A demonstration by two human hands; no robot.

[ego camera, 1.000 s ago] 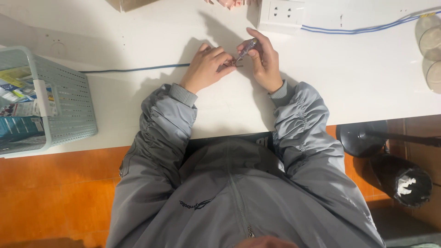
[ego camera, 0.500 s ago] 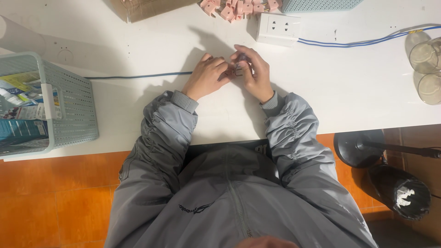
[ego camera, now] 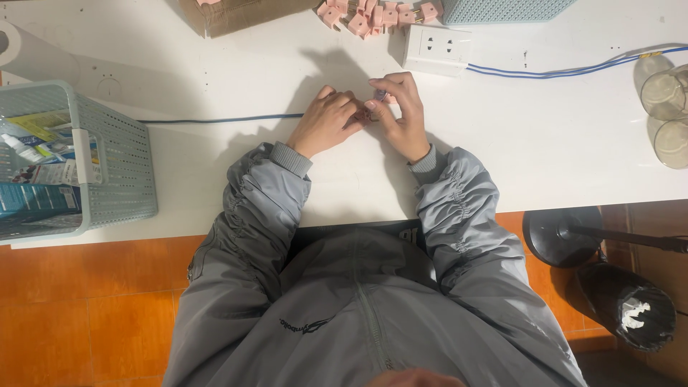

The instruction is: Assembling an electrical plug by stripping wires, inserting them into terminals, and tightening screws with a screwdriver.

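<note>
My left hand and my right hand meet over the white table, fingertips pinched together on a small pinkish plug part. Most of that part is hidden by my fingers. Both arms wear grey jacket sleeves. A heap of pink plug adapters lies at the table's far edge, just beyond my hands. A white power socket block with a blue cable sits to the right of the heap.
A pale green perforated basket with packets stands at the left. A second blue cable runs from it toward my hands. A cardboard box and another basket stand at the back. Glass jars sit at right. A black lamp base lies on the floor.
The view has shifted so the far table edge shows more. My hands have closed tighter together and lowered toward the table with the small part between them.
</note>
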